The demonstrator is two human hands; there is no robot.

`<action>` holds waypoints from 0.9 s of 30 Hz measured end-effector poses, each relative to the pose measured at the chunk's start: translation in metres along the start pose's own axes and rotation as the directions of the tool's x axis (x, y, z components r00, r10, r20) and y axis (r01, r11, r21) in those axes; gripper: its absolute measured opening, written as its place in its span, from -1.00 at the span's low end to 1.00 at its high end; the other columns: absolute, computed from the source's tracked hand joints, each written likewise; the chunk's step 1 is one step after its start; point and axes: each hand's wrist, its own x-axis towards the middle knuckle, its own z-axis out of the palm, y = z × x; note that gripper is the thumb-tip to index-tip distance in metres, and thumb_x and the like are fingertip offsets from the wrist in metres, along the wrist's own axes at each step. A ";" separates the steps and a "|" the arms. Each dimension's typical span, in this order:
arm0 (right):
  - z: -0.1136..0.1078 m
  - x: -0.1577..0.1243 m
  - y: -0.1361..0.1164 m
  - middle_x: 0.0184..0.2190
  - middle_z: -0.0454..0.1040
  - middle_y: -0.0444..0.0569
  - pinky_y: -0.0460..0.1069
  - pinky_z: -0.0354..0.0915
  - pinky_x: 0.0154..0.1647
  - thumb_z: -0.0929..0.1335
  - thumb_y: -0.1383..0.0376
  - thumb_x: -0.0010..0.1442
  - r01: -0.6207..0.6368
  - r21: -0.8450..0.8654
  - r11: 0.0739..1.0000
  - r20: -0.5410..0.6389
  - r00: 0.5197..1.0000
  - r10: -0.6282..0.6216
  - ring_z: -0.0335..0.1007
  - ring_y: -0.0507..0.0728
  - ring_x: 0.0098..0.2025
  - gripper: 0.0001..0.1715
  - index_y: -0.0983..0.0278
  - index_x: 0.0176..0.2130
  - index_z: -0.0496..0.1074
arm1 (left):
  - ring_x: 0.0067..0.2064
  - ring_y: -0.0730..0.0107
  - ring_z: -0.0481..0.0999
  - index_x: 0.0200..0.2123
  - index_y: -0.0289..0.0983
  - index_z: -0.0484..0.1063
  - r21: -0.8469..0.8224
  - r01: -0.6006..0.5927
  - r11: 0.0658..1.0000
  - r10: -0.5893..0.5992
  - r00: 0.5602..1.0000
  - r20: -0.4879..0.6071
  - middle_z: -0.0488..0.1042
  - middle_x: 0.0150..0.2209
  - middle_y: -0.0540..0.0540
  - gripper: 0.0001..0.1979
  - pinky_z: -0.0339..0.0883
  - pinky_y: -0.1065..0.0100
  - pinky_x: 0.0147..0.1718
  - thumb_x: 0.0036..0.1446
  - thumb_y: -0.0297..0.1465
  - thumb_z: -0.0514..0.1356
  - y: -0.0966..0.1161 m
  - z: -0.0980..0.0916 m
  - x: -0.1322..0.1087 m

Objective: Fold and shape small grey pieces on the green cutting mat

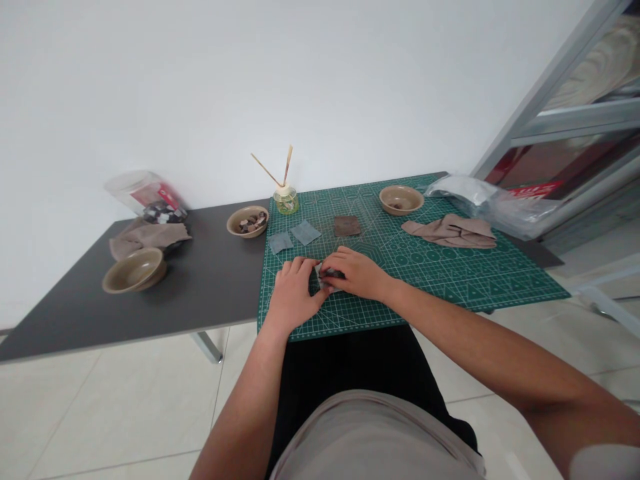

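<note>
On the green cutting mat (425,270), a small flat greyish piece (324,283) lies between my two hands, mostly covered by fingers. My left hand (296,290) rests at its left side, thumb and fingers apart, with the thumb tip touching its near edge. The fingers of my right hand (357,273) are curled closed over the piece, and something dark shows beneath them; its kind cannot be made out. Just beyond the hands lie two small blue-grey squares (305,233) and a brown square (347,226), all flat on the mat.
A bowl of small brown and pale pieces (231,224) stands left of the mat, near a reed diffuser (286,200). Another bowl (417,200) and a crumpled brown cloth (453,232) sit right. Far left are a tan bowl (134,272), a cloth (150,237) and a clear container (137,187).
</note>
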 end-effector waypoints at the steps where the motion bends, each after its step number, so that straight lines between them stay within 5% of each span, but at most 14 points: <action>1: 0.000 -0.001 -0.001 -0.25 0.54 -0.02 0.05 0.27 -0.11 0.40 0.31 0.24 -0.013 0.018 1.000 -0.017 1.000 0.013 0.34 0.15 -0.19 -0.91 0.26 -0.20 0.45 | 0.01 0.08 0.33 0.03 -0.15 0.34 -0.022 -0.014 1.000 0.014 1.000 -0.004 0.41 0.01 -0.12 -0.59 0.24 0.06 0.01 0.12 -0.23 0.26 0.000 0.000 0.000; 7: -0.001 -0.006 -0.005 -0.19 0.51 -0.01 0.04 0.33 -0.10 0.36 0.22 0.30 -0.058 0.140 0.988 -0.075 0.995 0.069 0.40 0.14 -0.13 -0.83 0.24 -0.12 0.39 | 0.00 0.14 0.36 0.01 -0.11 0.39 -0.106 -0.065 0.992 0.056 0.995 -0.083 0.49 -0.03 -0.07 -0.69 0.22 0.11 -0.02 0.18 -0.42 0.18 -0.005 0.000 -0.003; 12: -0.001 -0.006 -0.005 -0.15 0.52 0.02 0.06 0.34 -0.07 0.36 0.20 0.30 -0.083 0.119 0.989 -0.060 0.994 0.091 0.42 0.16 -0.10 -0.76 0.27 -0.07 0.39 | -0.09 0.19 0.39 -0.23 -0.16 0.44 -0.133 -0.086 0.987 0.068 0.989 -0.135 0.54 -0.18 -0.04 -0.92 0.24 0.16 -0.07 0.20 -0.42 0.18 -0.008 0.002 -0.002; 19: -0.001 -0.006 -0.002 0.13 0.42 0.16 0.26 0.17 0.18 0.46 -0.09 0.10 -0.116 -0.080 0.990 0.040 0.992 0.120 0.27 0.34 0.15 -0.24 0.29 0.12 0.38 | -0.16 0.23 0.44 -0.28 -0.18 0.42 -0.261 0.090 0.961 -0.160 0.951 -0.263 0.52 -0.26 -0.05 -0.96 0.31 0.22 -0.16 0.18 -0.37 0.20 -0.011 0.004 -0.002; 27: -0.006 -0.005 -0.005 -0.17 0.49 -0.04 0.06 0.26 -0.11 0.52 0.17 0.04 -0.374 0.181 0.910 -0.031 0.922 0.385 0.39 0.18 -0.14 -0.53 0.23 -0.11 0.36 | -0.17 0.24 0.45 -0.28 -0.17 0.43 -0.262 0.133 0.956 -0.190 0.960 -0.207 0.53 -0.26 -0.04 -0.95 0.31 0.24 -0.17 0.17 -0.36 0.19 -0.010 0.003 0.000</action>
